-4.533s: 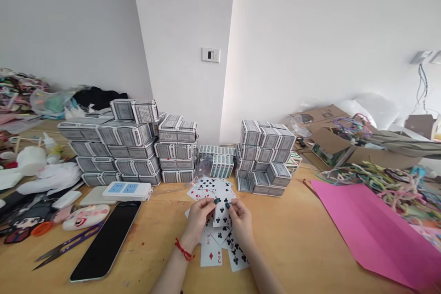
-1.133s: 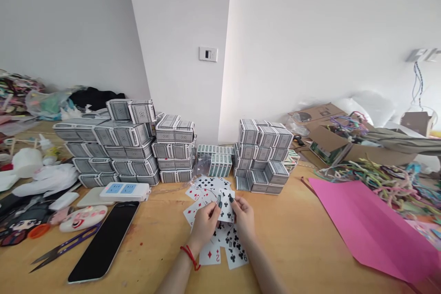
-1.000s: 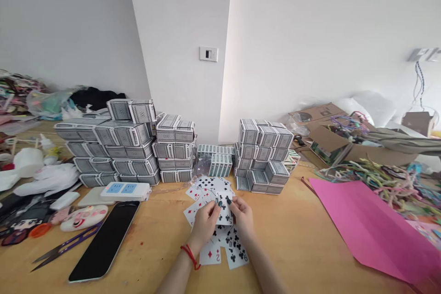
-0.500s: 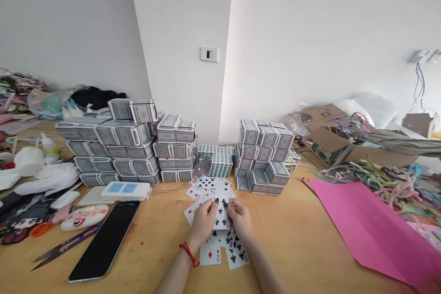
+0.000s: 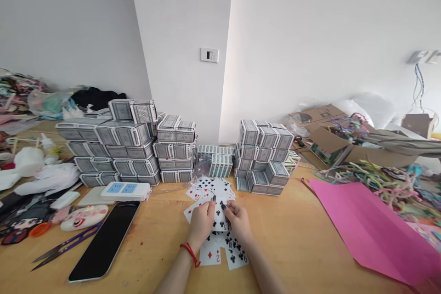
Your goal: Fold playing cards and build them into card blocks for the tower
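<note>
A playing card (image 5: 219, 221), the five of clubs, is held face up between my two hands above other cards. My left hand (image 5: 202, 220) grips its left side, thumb on the face. On its right side, my right hand (image 5: 238, 220) pinches the edge with bent fingers. Whether more cards lie behind it I cannot tell. Loose cards lie spread underneath, among them a two of diamonds (image 5: 210, 257) and a nine of clubs (image 5: 237, 257) nearest me. Farther back an eight of spades (image 5: 204, 183) shows beyond my fingertips.
Stacked blocks of folded cards (image 5: 117, 147) rise at the left, with another stack (image 5: 263, 156) right of centre. A phone (image 5: 105, 241), scissors (image 5: 65, 245) and a power strip (image 5: 126, 191) lie left. Pink paper (image 5: 372, 225) and tangled cords (image 5: 382, 188) are at the right.
Both hands and the five of clubs have shifted slightly to the left, and the card has turned a little. The spread cards and the stacks stay in place.
</note>
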### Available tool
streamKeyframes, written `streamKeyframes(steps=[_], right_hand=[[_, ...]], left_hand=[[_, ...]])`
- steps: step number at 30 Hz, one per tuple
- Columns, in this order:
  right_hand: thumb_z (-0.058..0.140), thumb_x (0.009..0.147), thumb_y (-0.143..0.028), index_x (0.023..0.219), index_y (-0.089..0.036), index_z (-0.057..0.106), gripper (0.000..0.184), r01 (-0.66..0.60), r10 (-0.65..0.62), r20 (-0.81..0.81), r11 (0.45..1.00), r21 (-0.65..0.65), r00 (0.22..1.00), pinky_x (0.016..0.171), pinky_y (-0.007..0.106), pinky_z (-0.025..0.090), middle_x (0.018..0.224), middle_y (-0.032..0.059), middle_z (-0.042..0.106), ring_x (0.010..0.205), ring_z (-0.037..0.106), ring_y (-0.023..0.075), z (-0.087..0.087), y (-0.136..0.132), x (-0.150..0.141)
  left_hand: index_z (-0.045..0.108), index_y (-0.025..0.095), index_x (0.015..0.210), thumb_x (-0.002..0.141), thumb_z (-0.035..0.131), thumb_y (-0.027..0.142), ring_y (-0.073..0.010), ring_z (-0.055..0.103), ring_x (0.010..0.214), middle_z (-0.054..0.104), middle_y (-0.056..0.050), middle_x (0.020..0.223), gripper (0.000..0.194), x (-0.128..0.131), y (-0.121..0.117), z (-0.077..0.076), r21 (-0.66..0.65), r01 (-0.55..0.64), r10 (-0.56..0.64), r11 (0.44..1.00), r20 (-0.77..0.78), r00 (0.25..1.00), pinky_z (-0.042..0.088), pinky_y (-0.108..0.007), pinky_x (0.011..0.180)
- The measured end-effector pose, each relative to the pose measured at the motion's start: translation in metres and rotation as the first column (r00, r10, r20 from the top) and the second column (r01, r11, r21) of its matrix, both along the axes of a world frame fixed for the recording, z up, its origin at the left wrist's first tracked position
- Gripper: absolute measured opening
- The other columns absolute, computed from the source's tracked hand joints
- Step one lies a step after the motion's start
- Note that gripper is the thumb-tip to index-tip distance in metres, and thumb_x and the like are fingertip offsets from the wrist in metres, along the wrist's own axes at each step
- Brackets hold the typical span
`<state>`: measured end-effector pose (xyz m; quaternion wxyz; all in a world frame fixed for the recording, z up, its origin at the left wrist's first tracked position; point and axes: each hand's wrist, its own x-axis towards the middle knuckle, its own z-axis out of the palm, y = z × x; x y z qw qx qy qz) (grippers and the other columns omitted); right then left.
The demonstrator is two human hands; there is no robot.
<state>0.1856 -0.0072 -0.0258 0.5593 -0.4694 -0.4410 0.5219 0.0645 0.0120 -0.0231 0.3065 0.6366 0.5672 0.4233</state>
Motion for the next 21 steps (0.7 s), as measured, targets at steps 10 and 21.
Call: streamKeyframes(steps=[10, 21], right_hand=[[0.057, 0.070, -0.052, 0.069, -0.019, 0.050, 0.035, 0.052, -0.055, 0.066, 0.998, 0.034, 0.996, 0.041, 0.020, 0.024, 0.050, -0.0075, 0.040, 0.043, 0.030, 0.0076, 0.002, -0.002, -0.003], [0.045, 0.078, -0.057, 0.063, -0.021, 0.049, 0.039, 0.273, -0.330, 0.328, 0.940, 0.206, 0.885, 0.052, 0.025, 0.032, 0.057, -0.0012, 0.049, 0.054, 0.041, 0.0140, -0.007, 0.000, -0.010]], left_hand=[[0.040, 0.020, 0.051, 0.082, 0.036, 0.039, -0.0127, 0.041, 0.047, 0.046, 0.001, 0.046, 0.037, 0.001, 0.000, -0.005, 0.087, -0.037, 0.038, 0.996, -0.014, 0.999, 0.026, -0.025, 0.049], [0.039, 0.019, 0.046, 0.082, 0.038, 0.041, -0.0105, 0.035, 0.043, 0.042, 0.002, 0.041, 0.042, 0.003, -0.001, -0.004, 0.099, -0.046, 0.048, 0.994, -0.015, 0.999, 0.024, -0.024, 0.047]])
